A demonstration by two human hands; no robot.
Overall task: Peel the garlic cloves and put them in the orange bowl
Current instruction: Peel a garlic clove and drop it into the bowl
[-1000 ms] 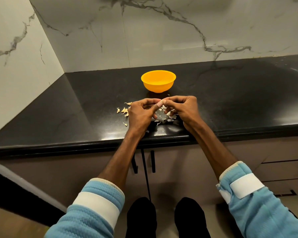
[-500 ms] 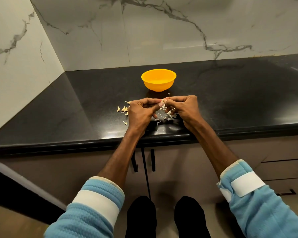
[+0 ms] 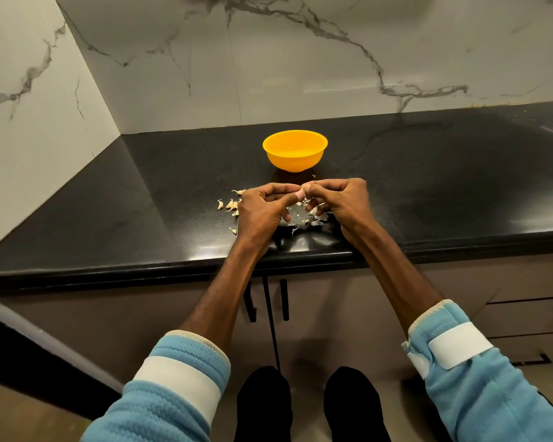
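Orange bowl (image 3: 294, 151), black countertop (image 3: 428, 173), grey-veined white marble wall (image 3: 300, 65).

Both forearms stretch forward across the near edge of the surface (image 3: 428, 173). The left hand (image 3: 262, 212) and right hand (image 3: 342, 202) meet just above it, fingers curled inward, thumbs and fingertips pinching a small garlic clove (image 3: 306, 187) between them.

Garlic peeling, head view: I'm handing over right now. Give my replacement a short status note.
Left hand and right hand both pinch one clove at the fingertips, above the counter, peeling under way.
Loose cloves lie left of the left hand; skins lie under the hands.
Orange bowl stands behind the hands; contents unclear.
Left: finish this clove, drop it in the bowl, peel the rest.
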